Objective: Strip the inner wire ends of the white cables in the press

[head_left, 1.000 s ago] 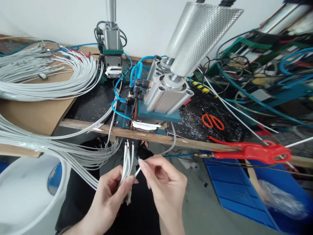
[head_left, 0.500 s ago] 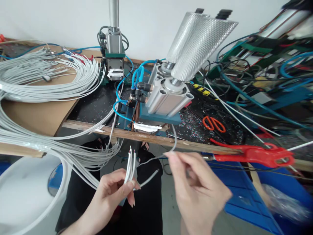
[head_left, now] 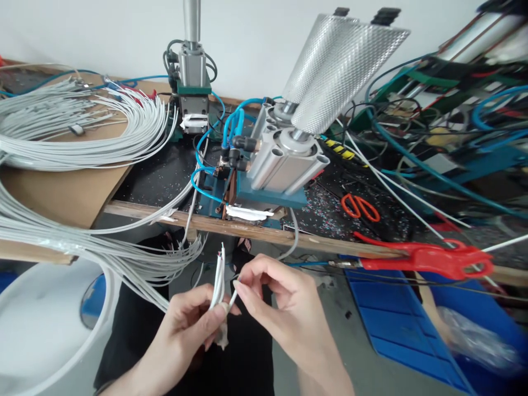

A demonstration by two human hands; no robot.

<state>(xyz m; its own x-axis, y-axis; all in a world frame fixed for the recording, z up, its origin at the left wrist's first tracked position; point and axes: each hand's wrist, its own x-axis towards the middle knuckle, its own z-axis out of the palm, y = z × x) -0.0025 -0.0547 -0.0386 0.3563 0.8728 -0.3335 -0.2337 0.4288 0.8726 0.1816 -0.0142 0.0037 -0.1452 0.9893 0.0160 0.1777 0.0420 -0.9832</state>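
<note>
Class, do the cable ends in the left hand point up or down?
Up: the cable ends rise above the left hand, one leaning toward the right hand, which pinches it.

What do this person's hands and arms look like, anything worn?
The left hand and right hand are ungloved, with no rings showing. Forearms are uncovered where visible; a dark edge low on the left one may be a cuff or band.

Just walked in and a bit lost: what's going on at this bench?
Someone's left hand holds a few white cables, ends up, in front of the bench. The right hand pinches a single cable that angles out from them. A metal machine stands on the bench, with a red air gun to its right.
</note>
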